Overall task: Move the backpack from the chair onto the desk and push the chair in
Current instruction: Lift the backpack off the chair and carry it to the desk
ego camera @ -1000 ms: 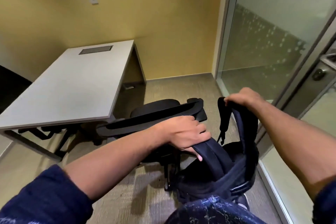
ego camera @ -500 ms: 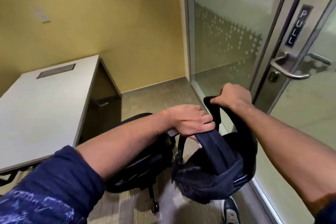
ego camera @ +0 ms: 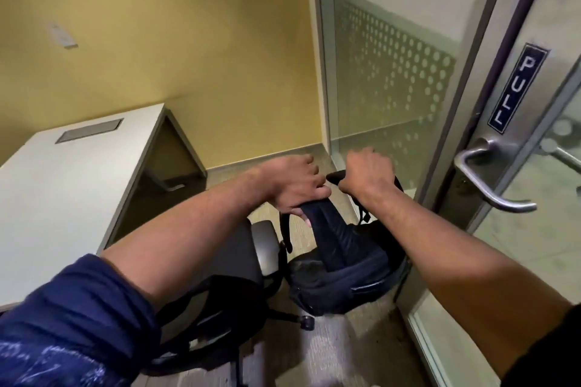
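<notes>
Head view: dark backpack point(ego camera: 339, 273) hangs clear of the floor, just right of the black chair point(ego camera: 239, 261). Left hand point(ego camera: 295, 187) is curled tight around one shoulder strap, right hand point(ego camera: 367, 171) fisted on another. White desk point(ego camera: 63, 198) stands far left; door handle point(ego camera: 490, 182) right.

The desk point(ego camera: 56, 185) stands at the left against the wall point(ego camera: 157, 25). The chair point(ego camera: 239, 264) sits just right of the desk's near corner. The backpack point(ego camera: 339, 267) hangs right of the chair, off the floor, held by the left hand point(ego camera: 295, 185) and the right hand point(ego camera: 367, 173) above it. The door point(ego camera: 515, 122) is at the right, its handle point(ego camera: 490, 179) beyond the backpack.
</notes>
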Available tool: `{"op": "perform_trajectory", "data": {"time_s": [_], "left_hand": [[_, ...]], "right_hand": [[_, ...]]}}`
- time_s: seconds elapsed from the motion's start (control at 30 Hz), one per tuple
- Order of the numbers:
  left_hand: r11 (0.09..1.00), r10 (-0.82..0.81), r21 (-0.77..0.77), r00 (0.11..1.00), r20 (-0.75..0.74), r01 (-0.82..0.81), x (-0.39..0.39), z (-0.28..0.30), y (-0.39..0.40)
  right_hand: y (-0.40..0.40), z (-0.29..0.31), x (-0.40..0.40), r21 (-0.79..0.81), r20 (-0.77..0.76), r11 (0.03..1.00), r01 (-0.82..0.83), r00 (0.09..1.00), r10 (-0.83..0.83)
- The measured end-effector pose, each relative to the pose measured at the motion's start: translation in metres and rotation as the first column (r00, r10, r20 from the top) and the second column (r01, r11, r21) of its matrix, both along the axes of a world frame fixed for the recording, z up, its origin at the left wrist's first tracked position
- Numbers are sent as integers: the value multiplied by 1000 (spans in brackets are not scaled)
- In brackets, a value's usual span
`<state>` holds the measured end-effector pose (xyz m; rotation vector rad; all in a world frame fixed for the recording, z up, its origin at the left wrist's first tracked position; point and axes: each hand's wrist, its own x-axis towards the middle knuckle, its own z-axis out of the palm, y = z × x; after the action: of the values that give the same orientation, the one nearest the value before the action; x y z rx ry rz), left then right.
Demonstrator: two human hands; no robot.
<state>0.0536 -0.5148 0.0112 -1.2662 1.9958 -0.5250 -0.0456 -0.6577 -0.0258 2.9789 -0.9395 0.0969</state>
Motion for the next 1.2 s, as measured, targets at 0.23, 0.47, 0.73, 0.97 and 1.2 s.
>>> {"op": "perform_trajectory", "data": {"time_s": [0.23, 0.47, 0.73, 0.97, 1.2], "left_hand": [[899, 435, -40, 899, -51, -437, 42, 5, -6], [857, 484, -113, 861, -155, -503, 101, -3, -1], [957, 41, -268, 969, -242, -107, 169, -18, -8], [949, 33, -280, 930, -365, -143, 212, -18, -37], [953, 107, -234, 937, -331, -191, 275, -19, -50]], "right_hand": [[-15, 5, 62, -55, -114, 983, -173, 979, 166], [-36, -3, 129, -120, -217, 953, -279, 944, 249], [-56, 25, 217, -68, -307, 977, -203, 936, 173], [-68, 31, 284, -110, -348, 975, -194, 926, 145], [-88, 31, 339, -95, -311, 966, -241, 929, 201]]}}
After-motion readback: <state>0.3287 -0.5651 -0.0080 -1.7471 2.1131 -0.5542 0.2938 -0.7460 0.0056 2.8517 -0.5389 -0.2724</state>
